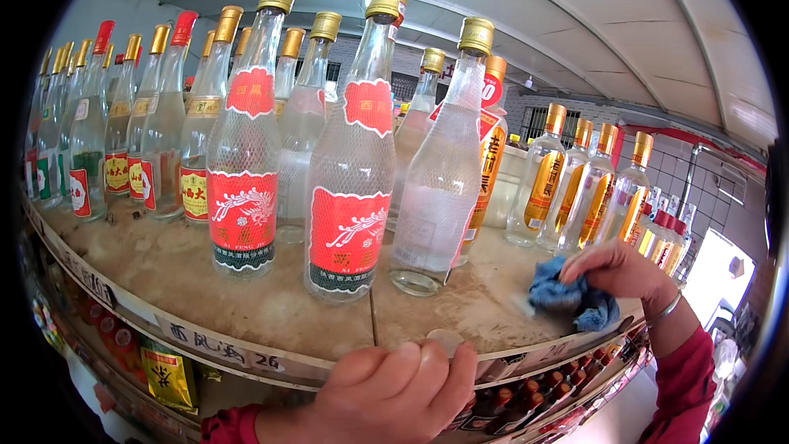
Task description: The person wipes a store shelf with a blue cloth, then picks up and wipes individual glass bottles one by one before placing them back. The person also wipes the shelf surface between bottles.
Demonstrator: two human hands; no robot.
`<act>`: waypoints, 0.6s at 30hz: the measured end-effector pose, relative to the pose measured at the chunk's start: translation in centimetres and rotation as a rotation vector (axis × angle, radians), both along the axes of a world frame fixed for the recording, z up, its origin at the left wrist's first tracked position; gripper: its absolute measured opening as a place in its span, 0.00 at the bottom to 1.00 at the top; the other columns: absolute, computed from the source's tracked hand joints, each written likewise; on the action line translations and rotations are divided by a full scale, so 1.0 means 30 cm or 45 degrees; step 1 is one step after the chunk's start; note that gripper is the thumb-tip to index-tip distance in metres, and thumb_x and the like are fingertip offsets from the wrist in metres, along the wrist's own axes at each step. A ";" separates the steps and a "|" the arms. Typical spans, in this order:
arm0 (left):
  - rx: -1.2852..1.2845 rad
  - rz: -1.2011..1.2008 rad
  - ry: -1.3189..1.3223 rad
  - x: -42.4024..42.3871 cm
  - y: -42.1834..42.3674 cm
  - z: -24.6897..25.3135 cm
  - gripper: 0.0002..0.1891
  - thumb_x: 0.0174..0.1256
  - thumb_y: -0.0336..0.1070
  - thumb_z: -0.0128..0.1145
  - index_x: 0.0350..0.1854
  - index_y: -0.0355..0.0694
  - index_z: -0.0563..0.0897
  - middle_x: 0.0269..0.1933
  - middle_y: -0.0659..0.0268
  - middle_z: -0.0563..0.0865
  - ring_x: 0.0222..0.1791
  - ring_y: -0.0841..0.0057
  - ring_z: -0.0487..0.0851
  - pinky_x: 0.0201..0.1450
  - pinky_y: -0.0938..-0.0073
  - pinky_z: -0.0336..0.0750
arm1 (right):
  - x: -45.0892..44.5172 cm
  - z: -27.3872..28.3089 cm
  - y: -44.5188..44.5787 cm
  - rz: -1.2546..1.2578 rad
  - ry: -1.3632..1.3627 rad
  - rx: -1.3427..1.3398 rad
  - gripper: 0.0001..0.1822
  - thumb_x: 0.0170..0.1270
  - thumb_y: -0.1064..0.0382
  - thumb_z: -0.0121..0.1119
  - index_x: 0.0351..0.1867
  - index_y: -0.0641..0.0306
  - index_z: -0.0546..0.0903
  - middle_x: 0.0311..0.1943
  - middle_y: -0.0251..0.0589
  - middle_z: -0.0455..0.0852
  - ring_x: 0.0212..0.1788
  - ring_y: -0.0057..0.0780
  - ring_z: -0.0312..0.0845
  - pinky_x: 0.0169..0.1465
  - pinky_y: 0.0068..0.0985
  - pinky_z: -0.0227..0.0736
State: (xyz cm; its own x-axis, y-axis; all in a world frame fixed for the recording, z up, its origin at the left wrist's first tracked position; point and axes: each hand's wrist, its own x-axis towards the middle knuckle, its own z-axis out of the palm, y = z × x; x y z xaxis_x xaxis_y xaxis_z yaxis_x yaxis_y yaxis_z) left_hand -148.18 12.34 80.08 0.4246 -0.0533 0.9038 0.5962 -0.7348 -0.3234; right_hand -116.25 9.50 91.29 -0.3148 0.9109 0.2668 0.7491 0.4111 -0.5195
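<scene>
In my right hand (619, 271) is a crumpled blue cloth (558, 290), pressed on the dusty top shelf (493, 302) near its right front edge. My left hand (394, 388) rests at the front edge with curled fingers, by a small pale round piece (445, 340); whether the fingers grip it or the edge is unclear. Behind the hands stand clear glass liquor bottles with gold caps: one with red labels in the middle (351, 166), another to its left (243, 154), and one turned label-away (437, 185) to its right.
More clear bottles (160, 129) crowd the left of the shelf. Gold-capped bottles with orange labels (545, 185) stand behind my right hand. A price strip (203, 342) with handwriting runs along the front edge. Below are a yellow packet (166, 376) and dark bottles (518, 404).
</scene>
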 end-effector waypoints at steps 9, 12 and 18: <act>0.218 -0.038 -0.135 0.023 0.042 -0.002 0.16 0.53 0.45 0.55 0.42 0.43 0.80 0.36 0.69 0.78 0.32 0.79 0.73 0.35 0.77 0.62 | 0.037 0.053 0.154 -0.564 0.074 -0.123 0.16 0.51 0.70 0.49 0.43 0.64 0.80 0.27 0.28 0.76 0.29 0.15 0.69 0.30 0.14 0.66; 0.224 -0.062 -0.144 0.025 0.045 -0.004 0.15 0.55 0.45 0.53 0.41 0.43 0.80 0.36 0.69 0.78 0.32 0.79 0.73 0.34 0.78 0.62 | 0.089 0.023 0.205 -0.679 0.113 -0.274 0.19 0.48 0.70 0.47 0.45 0.63 0.77 0.28 0.29 0.73 0.26 0.15 0.66 0.25 0.14 0.63; 0.201 -0.049 -0.177 0.023 0.039 -0.009 0.14 0.60 0.44 0.49 0.42 0.43 0.80 0.37 0.69 0.79 0.32 0.79 0.73 0.35 0.78 0.62 | 0.024 0.040 0.227 -0.622 -0.117 -0.339 0.27 0.47 0.71 0.43 0.53 0.62 0.75 0.31 0.37 0.76 0.31 0.24 0.71 0.34 0.21 0.70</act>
